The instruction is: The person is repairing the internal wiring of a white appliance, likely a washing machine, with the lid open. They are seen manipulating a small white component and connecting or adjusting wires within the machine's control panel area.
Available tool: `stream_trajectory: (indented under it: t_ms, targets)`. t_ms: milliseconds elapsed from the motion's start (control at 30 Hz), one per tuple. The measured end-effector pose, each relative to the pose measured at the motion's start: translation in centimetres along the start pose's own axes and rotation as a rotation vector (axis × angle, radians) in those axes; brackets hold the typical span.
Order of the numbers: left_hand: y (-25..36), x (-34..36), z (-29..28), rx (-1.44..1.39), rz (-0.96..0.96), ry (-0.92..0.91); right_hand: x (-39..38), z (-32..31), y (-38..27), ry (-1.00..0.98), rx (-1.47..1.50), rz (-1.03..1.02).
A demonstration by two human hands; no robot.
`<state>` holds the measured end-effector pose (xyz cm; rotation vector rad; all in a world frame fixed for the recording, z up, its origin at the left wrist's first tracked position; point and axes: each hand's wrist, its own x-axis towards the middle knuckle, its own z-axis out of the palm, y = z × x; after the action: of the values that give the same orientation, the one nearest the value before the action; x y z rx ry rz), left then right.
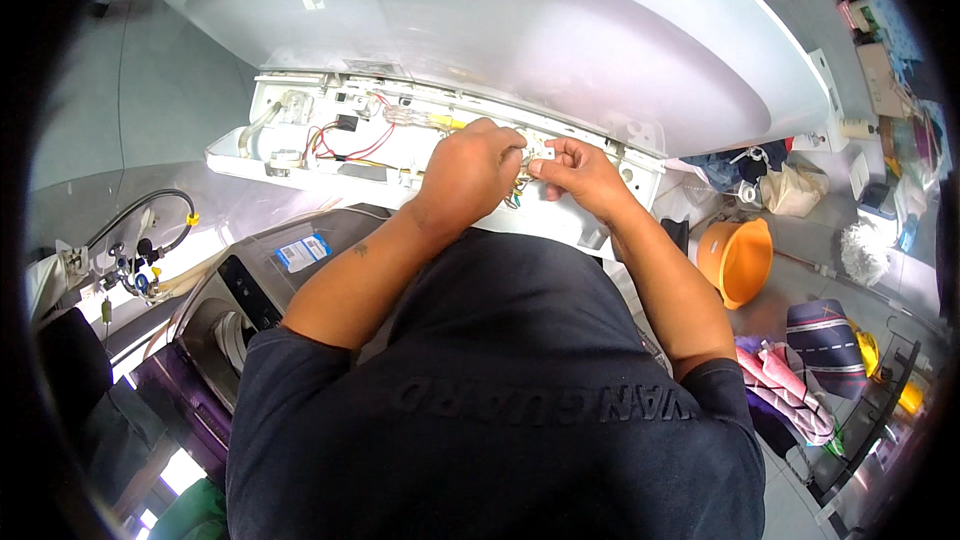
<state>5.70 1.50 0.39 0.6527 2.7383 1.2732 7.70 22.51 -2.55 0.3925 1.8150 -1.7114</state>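
Note:
A long white appliance housing (350, 172) lies opened in front of me, with red, black and yellow wires (345, 152) and hoses inside it. My right hand (588, 180) pinches a small white plug connector (543, 153) between thumb and fingers. Close beside it, my left hand (465, 172) is closed, its knuckles toward me; what its fingertips hold is hidden. Several thin coloured wires (515, 195) hang below the hands. Behind the housing rises a large, pale, glossy curved panel (480, 30).
At lower left stands a grey washing machine (225, 285) with a blue-and-white label (302, 252). A black hose (150, 202) curves beside it. An orange bucket (737, 262), piled cloths (785, 390) and a wire rack (890, 405) are on the right.

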Motion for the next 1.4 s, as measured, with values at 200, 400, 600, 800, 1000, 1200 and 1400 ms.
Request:
stream_trajectory:
  t_ms: [200, 400, 600, 800, 1000, 1200, 1400]
  targets:
    - [-0.5, 0.6, -0.1, -0.094, -0.149, -0.010, -0.2, 0.1, -0.4, -0.007, 0.017, 0.008]
    - [-0.9, 1.3, -0.8, -0.155, -0.326, -0.156, -0.2, 0.0, 0.0, 0.019, -0.008, -0.005]
    - [-1.9, 2.3, -1.5, -0.521, -0.520, -0.528, -0.3, 0.0, -0.2, -0.007, -0.010, -0.014]
    - [-2.7, 2.9, -1.0, -0.807, -0.626, -0.640, -0.1, -0.1, 0.3, -0.016, 0.008, -0.039]
    - [-2.4, 3.0, -1.1, -0.834, -0.600, -0.649, -0.3, -0.2, 0.0, -0.049, -0.003, -0.025]
    - [-3.1, 2.7, -0.5, -0.865, -0.585, -0.645, -0.3, -0.1, 0.2, -0.079, 0.008, -0.050]
    - [-2.9, 2.6, -0.7, -0.858, -0.584, -0.633, -0.6, -0.1, -0.2, -0.085, -0.014, -0.057]
